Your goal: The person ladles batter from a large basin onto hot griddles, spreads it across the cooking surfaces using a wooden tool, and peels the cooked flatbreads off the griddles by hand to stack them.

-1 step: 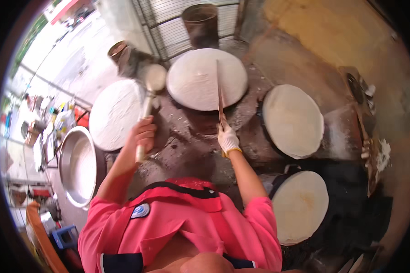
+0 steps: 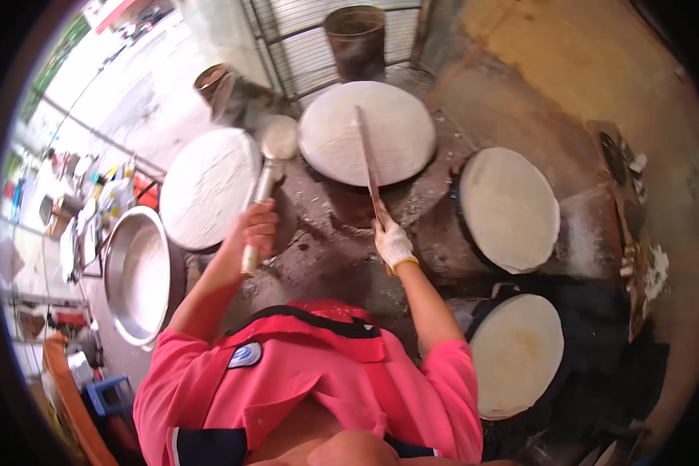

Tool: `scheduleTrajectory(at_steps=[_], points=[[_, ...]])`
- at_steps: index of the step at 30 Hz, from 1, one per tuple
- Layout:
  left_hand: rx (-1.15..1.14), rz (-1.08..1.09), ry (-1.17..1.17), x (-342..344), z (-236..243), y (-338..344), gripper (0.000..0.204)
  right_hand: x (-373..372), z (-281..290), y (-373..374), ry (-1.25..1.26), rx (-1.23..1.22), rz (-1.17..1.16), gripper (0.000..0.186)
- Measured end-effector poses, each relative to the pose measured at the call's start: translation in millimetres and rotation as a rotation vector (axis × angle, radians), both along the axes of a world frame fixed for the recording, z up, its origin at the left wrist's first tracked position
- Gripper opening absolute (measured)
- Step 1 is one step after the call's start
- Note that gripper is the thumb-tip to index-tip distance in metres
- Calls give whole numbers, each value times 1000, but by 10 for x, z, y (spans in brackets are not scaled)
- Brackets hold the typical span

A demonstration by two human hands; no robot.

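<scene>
Far pale round: seen from where I stand, the big pale round sits at 12 o'clock, straight ahead of the worker, its surface looking fairly smooth.
Neighbouring rounds: a rougher round at 10, a smooth round near 3, and a faintly browned round at 4.
Basin: the metal basin stands a little below 9, tilted in the view, pale stuff inside.
Ladle: the ladle points towards 12, its round head between the 10 and 12 o'clock rounds; I'd hold it clear of both.
Blade: the long thin blade reaches over the far round, tip near 12; whether it presses, I can't tell. A level edge and light, even pressure should avoid gouging.
Left hand: the bare left hand, towards 9, is wrapped around the ladle's handle.
Right hand: the gloved right hand, just right of centre, grips the blade's near end, well apart from the left; a loose wrist would probably help.
</scene>
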State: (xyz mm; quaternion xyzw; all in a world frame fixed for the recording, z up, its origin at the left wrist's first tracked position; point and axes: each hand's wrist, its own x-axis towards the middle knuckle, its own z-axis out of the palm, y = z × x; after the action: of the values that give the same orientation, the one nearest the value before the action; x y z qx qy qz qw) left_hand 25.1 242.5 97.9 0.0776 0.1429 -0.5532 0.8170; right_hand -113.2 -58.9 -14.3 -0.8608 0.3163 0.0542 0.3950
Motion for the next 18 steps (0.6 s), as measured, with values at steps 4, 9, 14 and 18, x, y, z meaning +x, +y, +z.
scheduleTrajectory(at_steps=[4,9,14,18], points=[[271,-173,-424,-371,516,750,12,-359,-366,643,-201,-67,32,49],[511,-89,-591,-359,498,1533,14,-369,-604,1595,-92,-28,-154,45],[565,-280,-593,-386,392,2169,18,-590,-1071,2281,-247,-134,-235,47],[555,-356,-797,-437,472,2212,19,-1044,-505,2644,-504,-157,-528,46]])
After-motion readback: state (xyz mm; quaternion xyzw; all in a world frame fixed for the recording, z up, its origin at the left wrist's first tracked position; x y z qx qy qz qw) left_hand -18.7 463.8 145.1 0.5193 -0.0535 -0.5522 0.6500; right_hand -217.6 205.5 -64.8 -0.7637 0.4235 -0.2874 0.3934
